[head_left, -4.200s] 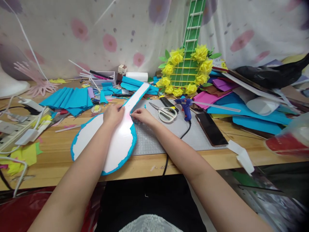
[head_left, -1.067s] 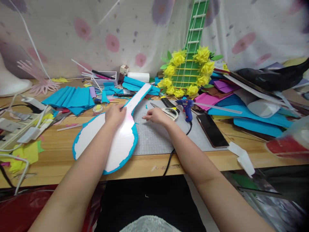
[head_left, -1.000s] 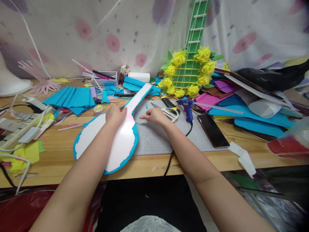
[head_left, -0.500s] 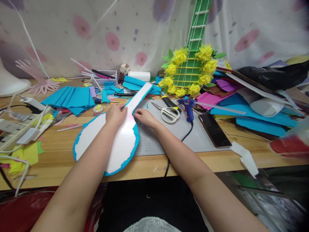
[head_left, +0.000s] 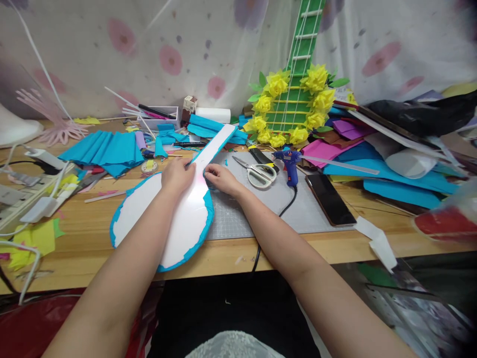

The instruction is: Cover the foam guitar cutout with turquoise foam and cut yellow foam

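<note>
"Both arms [head_left: 149, 228] stretched forward?"
"Yes, over the surface [head_left: 85, 219], where a white guitar-shaped board [head_left: 190, 214] lies. The left hand [head_left: 178, 175], back upward, is clamped on its neck [head_left: 213, 148]."
"And the right hand [head_left: 220, 179]?"
"Fingers bunched at the blue edging [head_left: 209, 210]; whether pinching, I can't tell."

Your single camera sits on your head, looking forward and down past your lap [head_left: 261, 313] at the desk [head_left: 82, 253], near enough that your left hand [head_left: 178, 178] and right hand [head_left: 221, 179] fall about mid-view. The desk's near edge crosses the lower half; beyond its back edge, a spotted curtain [head_left: 201, 30] spans the top.
</note>
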Available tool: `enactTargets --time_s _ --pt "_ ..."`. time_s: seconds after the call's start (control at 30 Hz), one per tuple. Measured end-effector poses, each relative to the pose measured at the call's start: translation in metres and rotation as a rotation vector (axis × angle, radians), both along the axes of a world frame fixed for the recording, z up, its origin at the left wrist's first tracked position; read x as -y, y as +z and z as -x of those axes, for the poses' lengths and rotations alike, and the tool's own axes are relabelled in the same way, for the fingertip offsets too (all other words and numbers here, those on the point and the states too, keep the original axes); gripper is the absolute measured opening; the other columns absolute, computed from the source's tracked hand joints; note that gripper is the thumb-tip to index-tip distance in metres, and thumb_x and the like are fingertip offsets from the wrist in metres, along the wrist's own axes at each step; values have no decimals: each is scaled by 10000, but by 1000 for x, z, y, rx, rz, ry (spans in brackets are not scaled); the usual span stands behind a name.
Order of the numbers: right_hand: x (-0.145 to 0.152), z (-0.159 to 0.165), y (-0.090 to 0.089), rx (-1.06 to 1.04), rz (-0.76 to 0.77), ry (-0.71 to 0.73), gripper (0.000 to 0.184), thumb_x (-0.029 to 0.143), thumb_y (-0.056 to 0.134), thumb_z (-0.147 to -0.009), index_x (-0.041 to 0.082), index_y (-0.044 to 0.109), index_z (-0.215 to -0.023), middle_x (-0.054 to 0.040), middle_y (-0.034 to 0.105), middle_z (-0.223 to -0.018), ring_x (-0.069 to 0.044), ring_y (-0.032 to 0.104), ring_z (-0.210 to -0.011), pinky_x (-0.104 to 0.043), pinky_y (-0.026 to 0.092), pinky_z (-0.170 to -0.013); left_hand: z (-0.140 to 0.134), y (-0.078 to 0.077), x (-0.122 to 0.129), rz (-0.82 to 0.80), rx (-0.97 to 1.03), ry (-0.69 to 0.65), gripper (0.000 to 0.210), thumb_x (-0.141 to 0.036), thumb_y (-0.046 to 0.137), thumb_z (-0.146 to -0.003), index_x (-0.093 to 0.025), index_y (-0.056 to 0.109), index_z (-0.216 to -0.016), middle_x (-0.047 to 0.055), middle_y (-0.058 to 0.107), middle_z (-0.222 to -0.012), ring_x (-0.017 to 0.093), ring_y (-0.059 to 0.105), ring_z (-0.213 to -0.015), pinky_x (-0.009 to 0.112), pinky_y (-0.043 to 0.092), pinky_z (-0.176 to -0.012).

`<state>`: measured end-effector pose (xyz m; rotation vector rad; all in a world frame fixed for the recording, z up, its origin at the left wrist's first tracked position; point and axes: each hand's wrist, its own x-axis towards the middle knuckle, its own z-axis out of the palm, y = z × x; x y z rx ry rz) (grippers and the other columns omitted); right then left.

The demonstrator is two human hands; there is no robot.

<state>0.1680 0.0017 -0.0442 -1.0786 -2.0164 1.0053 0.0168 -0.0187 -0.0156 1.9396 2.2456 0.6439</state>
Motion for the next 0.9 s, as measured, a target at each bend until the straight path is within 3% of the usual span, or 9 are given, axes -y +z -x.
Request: enactTargets --time_s 0.4,0.57,0.73,0.9 --pt "5 0 15 169 -51 46 141 56 394 -670 196 413 -665 -16 518 -799 -145 482 -784 -247 365 -701 -1 0 -1 22 14 14 407 -377 475 -836 -201 670 -1147 81 604 -1226 269 545 -1138 348 412 -962" --pt "6 -12 17 105 -70 -75 161 52 395 -664 194 468 -684 -2 570 -784 -146 505 -771 -253 375 -713 0 -1 -1 40 15 -2 422 -397 465 -838 -199 670 -1150 81 629 -1193 274 554 -1118 360 423 -934" --pt "2 -29 9 97 15 -188 148 110 434 -739 190 555 -768 8 604 -771 -133 527 -708 -256 389 -691 0 1 0 48 20 1 413 -399 456 -835 -223 677 -1136 66 655 -1132 274 568 -1074 353 435 -880" --pt "-5 -34 -3 81 -68 -199 80 228 517 -804 195 579 -841 4 625 -818 -131 538 -713 -263 404 -703 -1 6 2 86 -8 -99 468 -499 429 -838 -209 688 -1097 73 674 -1033 252 588 -985 333 439 -818"
